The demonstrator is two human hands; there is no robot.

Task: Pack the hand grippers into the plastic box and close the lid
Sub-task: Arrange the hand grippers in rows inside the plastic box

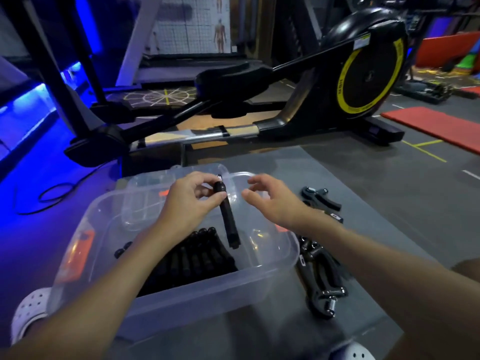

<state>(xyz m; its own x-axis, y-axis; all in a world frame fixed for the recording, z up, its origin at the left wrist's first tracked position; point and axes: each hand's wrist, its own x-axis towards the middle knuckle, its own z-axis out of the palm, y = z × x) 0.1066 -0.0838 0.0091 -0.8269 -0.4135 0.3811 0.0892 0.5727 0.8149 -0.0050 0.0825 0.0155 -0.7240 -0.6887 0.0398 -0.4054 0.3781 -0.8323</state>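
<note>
Head view: L hand (192,196) pinches top end of one black hand gripper (228,219), held near-upright over the open plastic box (181,289). R hand (272,198) hovers just beside it, fingers spread, holding nothing. Packed grippers (197,258) fill box's near-left part. Clear lid (145,188) lies at box's far edge. Loose grippers (322,276) lie on grey mat (376,203), near box's right wall.

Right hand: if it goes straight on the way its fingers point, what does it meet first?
Probably the black hand gripper pinched by the left hand over the plastic box; depth from the right hand is unclear.
</note>
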